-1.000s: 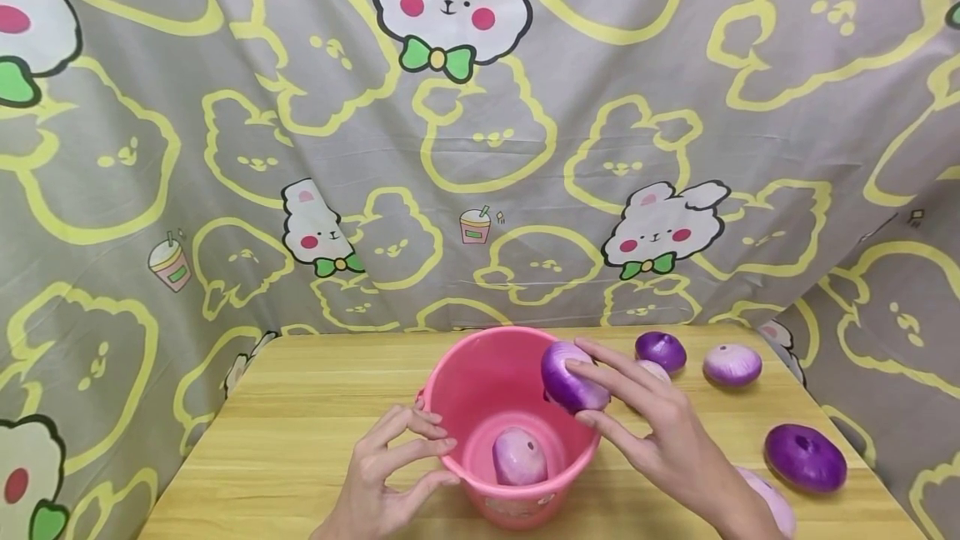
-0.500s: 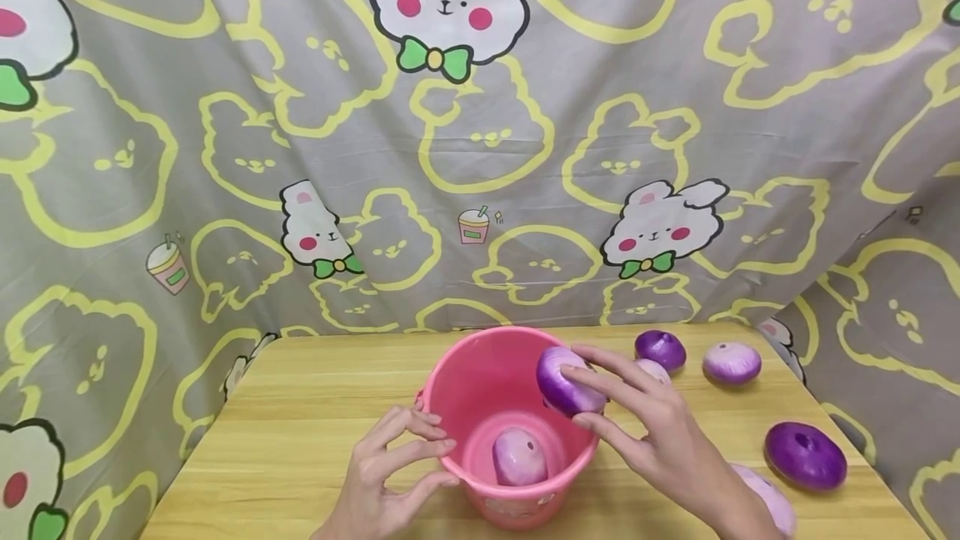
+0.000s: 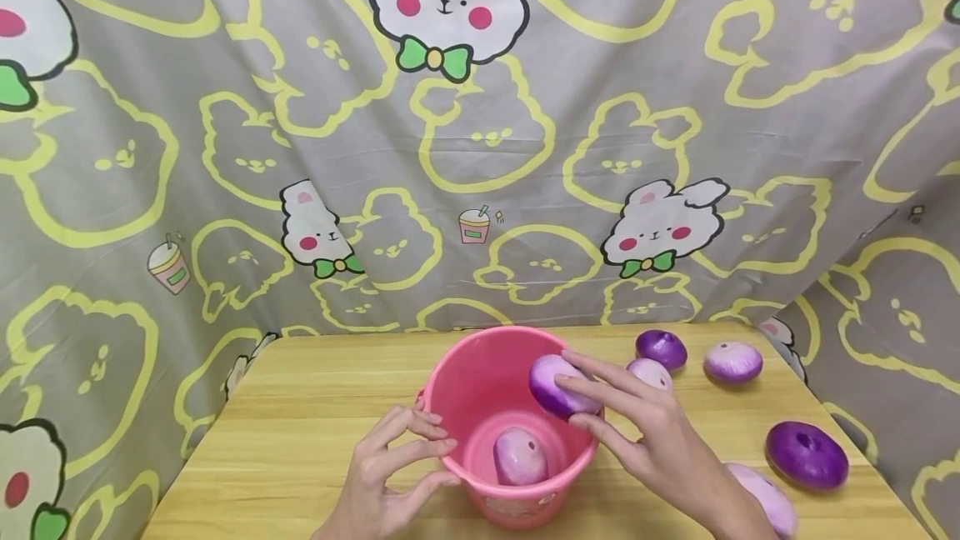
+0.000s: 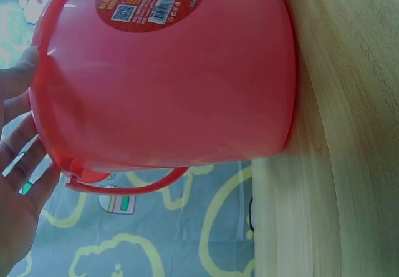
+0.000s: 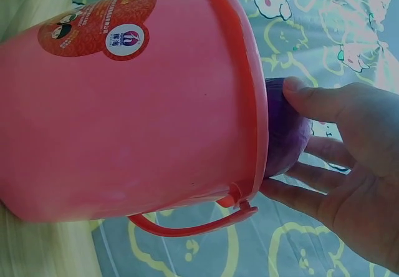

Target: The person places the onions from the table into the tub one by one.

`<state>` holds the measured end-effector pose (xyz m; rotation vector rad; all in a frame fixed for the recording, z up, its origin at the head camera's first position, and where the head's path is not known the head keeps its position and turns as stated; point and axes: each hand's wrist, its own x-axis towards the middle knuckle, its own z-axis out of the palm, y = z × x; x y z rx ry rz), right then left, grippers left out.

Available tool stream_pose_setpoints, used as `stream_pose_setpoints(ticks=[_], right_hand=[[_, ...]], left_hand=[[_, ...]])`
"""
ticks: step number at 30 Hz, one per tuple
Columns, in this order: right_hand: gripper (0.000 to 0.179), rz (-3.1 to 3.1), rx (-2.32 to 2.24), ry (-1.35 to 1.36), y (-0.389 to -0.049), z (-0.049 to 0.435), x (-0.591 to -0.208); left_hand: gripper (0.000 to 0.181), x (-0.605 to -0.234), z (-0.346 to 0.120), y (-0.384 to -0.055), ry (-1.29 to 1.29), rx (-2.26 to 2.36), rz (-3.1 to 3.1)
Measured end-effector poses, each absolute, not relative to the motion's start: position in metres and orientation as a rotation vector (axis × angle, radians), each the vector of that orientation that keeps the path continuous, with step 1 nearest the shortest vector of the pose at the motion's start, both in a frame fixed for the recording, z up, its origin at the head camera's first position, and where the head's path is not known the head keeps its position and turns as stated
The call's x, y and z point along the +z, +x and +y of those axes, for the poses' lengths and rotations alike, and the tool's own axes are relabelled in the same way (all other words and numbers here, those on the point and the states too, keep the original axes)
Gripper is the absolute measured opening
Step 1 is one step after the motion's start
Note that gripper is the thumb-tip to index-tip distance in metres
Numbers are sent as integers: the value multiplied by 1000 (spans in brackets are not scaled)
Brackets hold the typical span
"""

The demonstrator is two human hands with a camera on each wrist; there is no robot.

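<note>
In the head view a pink bucket (image 3: pixel 517 511) stands upright on the wooden table. A pale purple onion (image 3: pixel 519 458) lies at its bottom. My left hand (image 3: pixel 386 465) touches the bucket's left rim with fingertips and thumb; the left wrist view shows its fingers spread along that rim. My right hand (image 3: pixel 648 432) holds a purple onion (image 3: pixel 551 382) between thumb and fingers, over the right part of the opening. Seen from the right wrist, this onion (image 5: pixel 285 130) shows just past the rim, its far part hidden by the bucket wall.
On the table to the right lie a dark purple onion (image 3: pixel 806 455), another purple onion (image 3: pixel 662 349), a pale-topped onion (image 3: pixel 732 363) and a pale onion (image 3: pixel 651 373). One more pale onion (image 3: pixel 765 500) sits partly behind my right forearm. A patterned curtain (image 3: pixel 480 165) hangs behind the table.
My right hand has moved slightly left and down with its onion, farther over the bucket's opening. The left hand, the bucket and the onion inside it have stayed in place.
</note>
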<state>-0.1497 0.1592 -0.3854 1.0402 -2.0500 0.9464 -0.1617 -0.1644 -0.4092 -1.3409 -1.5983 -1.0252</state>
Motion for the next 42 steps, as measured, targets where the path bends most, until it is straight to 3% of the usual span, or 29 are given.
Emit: stream_pose_setpoints(ticks=[7,11,17,42], right_hand=[[27,-2083,941,1040,-148,158,-384],[32,-2065,923,1049,-149,158,-384],[22,-2035,922,1056,-149,157,-382],[31,-2080,833,1016,-134,183,-380]], left_hand=[[22,-408,-166,-161,-1334,-1028,-1592],[21,-408,-167,-160,-1329,-1025,-1590],[21,-408,-167,-160,-1325,-1010,-1587],[20,-409,-168,-161,-1314,-1011,-1603]])
